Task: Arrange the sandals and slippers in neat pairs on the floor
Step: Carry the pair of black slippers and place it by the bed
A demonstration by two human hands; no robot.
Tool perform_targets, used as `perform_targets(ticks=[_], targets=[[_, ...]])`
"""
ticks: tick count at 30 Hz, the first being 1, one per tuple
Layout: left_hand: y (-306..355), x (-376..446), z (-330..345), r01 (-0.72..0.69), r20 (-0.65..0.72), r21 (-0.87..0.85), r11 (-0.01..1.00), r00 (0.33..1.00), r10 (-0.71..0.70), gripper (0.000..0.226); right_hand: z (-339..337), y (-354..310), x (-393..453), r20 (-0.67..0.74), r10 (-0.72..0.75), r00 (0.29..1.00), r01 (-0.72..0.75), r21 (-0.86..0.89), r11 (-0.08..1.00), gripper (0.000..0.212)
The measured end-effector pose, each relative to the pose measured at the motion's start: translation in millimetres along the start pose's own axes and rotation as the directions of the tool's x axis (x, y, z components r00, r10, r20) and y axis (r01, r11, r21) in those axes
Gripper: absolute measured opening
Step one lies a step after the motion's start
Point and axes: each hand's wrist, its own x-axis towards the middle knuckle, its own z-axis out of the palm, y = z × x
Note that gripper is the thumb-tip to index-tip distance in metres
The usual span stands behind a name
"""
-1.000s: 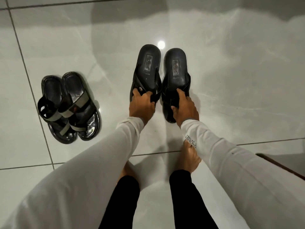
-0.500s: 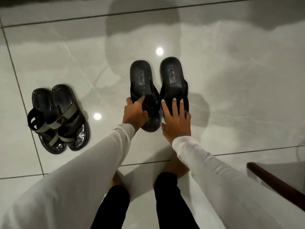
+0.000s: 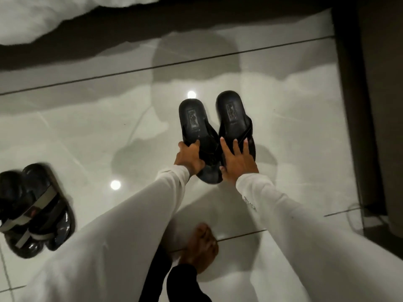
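Two black slippers lie side by side on the glossy tiled floor, heels pointing away from me. My left hand (image 3: 189,158) grips the strap end of the left black slipper (image 3: 193,118). My right hand (image 3: 236,159) rests flat with fingers spread on the strap of the right black slipper (image 3: 232,112). A pair of black sandals with grey straps (image 3: 32,210) sits together at the far left, partly cut off by the frame edge and blurred.
A dark wooden frame or furniture leg (image 3: 357,105) runs down the right side. My bare foot (image 3: 201,247) stands on the tile below the slippers. Dark shadow and a white surface (image 3: 32,16) lie across the top.
The view has tilted up and to the right, so the sandals slid to the left edge. My right hand stays flat on the right slipper; my left still holds the left one.
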Motion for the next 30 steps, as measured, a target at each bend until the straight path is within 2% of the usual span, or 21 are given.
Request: perform_targets(ticks=[2, 6, 13, 23, 26, 30], targets=[[15, 11, 1, 0.012, 0.013, -0.013, 1.000, 1.000, -0.012, 0.071, -11, 16, 11, 0.001, 0.002, 1.000, -0.002, -0.008, 1.000, 0.088], [36, 27, -3, -0.083, 0.007, 0.081, 0.993, 0.997, 0.083, 0.072, -29, 32, 33, -0.002, 0.035, 0.999, -0.035, 0.028, 0.999, 0.087], [58, 52, -19, -0.142, 0.005, 0.081, 0.987, 0.990, 0.142, 0.070, -53, 41, 60, -0.037, 0.085, 0.996, -0.083, 0.047, 0.995, 0.087], [80, 67, -33, -0.143, 0.018, 0.071, 0.987, 0.990, 0.142, 0.068, -74, 47, 74, -0.038, 0.101, 0.994, -0.098, 0.090, 0.991, 0.093], [84, 66, -37, -0.147, 0.026, 0.054, 0.988, 0.989, 0.146, 0.076, -80, 49, 74, -0.025, 0.099, 0.995, -0.097, 0.071, 0.993, 0.093], [80, 45, -44, -0.166, 0.018, 0.091, 0.982, 0.986, 0.165, 0.087, -89, 43, 54, -0.142, 0.105, 0.984, -0.106, 0.000, 0.994, 0.091]])
